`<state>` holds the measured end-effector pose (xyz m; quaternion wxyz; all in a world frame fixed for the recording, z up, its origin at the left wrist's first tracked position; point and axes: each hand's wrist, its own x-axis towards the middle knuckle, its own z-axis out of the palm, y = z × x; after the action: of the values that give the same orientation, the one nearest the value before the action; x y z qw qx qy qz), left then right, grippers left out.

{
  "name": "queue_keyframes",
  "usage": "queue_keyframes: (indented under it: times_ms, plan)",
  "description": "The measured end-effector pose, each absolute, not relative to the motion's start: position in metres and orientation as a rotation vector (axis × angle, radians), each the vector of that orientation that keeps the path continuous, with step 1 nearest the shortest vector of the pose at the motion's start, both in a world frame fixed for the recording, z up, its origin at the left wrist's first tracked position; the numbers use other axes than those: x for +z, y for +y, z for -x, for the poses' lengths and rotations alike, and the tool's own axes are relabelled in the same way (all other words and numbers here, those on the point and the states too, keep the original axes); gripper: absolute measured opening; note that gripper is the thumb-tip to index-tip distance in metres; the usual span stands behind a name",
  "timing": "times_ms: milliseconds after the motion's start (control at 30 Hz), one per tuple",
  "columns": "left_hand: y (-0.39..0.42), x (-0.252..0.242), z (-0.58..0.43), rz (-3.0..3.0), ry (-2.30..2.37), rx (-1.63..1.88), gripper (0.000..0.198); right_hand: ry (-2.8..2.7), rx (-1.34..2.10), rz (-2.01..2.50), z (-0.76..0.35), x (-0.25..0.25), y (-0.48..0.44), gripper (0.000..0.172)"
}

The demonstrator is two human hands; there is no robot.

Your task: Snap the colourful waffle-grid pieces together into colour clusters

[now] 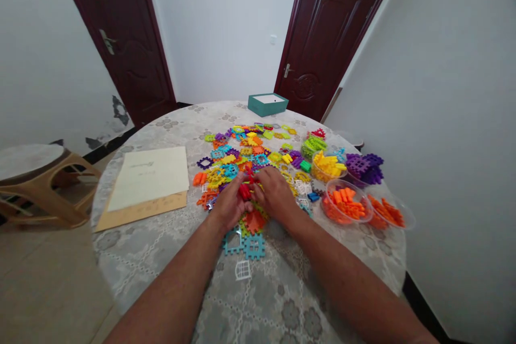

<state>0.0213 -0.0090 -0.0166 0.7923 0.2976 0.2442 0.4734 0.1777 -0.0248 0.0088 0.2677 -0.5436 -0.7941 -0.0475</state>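
My left hand point(230, 201) and my right hand point(272, 188) meet over a heap of plastic building pieces in the middle of the table. Red building pieces point(244, 191) are between them, with the fingers of both hands closed on the red plastic. How the red pieces fit together is hidden by my fingers. Just below my hands lies an orange toothed piece point(255, 221), beside teal square pieces point(253, 246). Nearer to me, a white window-shaped piece point(243, 270) rests flat on the cloth.
Clear bowls of sorted pieces stand at the right, including an orange-filled bowl point(346, 201) and a yellow-filled bowl point(328, 166). Cream paper point(149, 177) lies over brown card at the left. A green box point(267, 104) sits at the far edge, and a stool point(48, 183) stands left.
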Motion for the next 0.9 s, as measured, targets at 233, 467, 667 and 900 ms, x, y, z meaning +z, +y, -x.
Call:
queue_keyframes:
  times_ms: [233, 467, 667, 900]
  plan:
    - [-0.003, -0.022, -0.021, -0.527, 0.555, 1.132, 0.033, -2.294, 0.155, 1.16, -0.156, 0.018, -0.037, 0.011]
    - [-0.009, -0.009, -0.012, -0.536, 0.723, 1.08, 0.03, -1.898, -0.015, 1.682, -0.216, 0.034, 0.055, 0.03]
    - [-0.009, -0.005, -0.012, -0.518, 0.744, 1.08, 0.027, -1.639, 0.016, 2.433, -0.258, 0.01, 0.127, 0.05]
    - [-0.012, -0.004, -0.013, -0.539, 0.763, 1.056, 0.029, -1.657, 0.007, 2.49, -0.256, -0.017, 0.134, 0.041]
